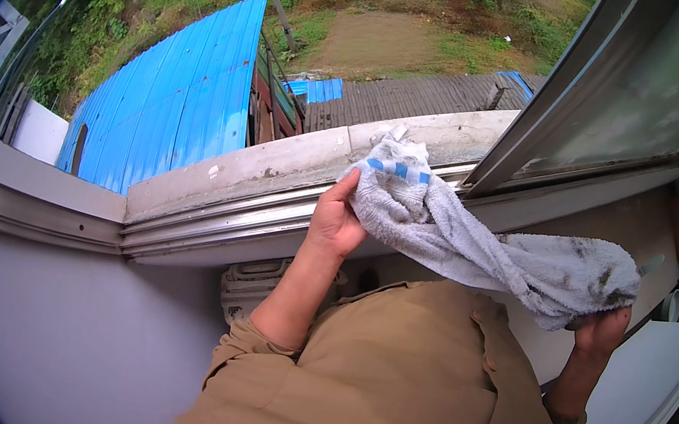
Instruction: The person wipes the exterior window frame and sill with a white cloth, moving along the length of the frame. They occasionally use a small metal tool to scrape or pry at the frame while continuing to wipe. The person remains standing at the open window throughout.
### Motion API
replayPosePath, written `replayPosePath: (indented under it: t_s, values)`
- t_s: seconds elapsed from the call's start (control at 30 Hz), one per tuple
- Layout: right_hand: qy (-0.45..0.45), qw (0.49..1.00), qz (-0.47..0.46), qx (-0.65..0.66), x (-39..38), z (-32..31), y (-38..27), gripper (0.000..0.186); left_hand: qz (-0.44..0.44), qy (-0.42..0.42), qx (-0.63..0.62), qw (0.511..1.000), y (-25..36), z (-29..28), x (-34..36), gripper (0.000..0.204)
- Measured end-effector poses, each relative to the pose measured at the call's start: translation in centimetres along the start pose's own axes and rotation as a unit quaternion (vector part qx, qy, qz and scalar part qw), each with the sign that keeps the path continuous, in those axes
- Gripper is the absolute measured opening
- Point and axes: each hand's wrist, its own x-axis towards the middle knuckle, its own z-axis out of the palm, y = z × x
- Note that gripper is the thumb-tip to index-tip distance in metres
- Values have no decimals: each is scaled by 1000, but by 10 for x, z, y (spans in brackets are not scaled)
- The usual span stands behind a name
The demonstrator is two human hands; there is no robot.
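A white towel (pixel 475 245) with blue patches and dark dirt stains stretches between my two hands over the window ledge. My left hand (pixel 336 222) grips its bunched left end, thumb on top, close to the metal window track (pixel 269 210). At the lower right my right hand (pixel 601 328) holds the dirtiest end, its fingers partly hidden under the cloth. The towel's far tip reaches over the concrete outer sill (pixel 313 151).
A sliding window pane (pixel 637 99) in a metal frame stands at the right. Outside are a blue metal roof (pixel 173 91), a grey roof (pixel 409 100) and a grassy slope. A pale plastic case (pixel 249 286) lies below the ledge, left of my body.
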Motion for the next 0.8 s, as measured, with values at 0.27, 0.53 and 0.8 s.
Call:
replayPosePath:
  t_s: [0.27,0.53,0.8]
  values:
    - [-56,997,23,38,5,-12,3,39,265,-119,101,952,57,38,-71,41]
    - [-53,978,199,40,8,33,51,35,549,-1,276,789,129,93,-168,46]
    - [-141,926,320,-143,21,83,85,25,370,-36,469,801,114,21,-35,37]
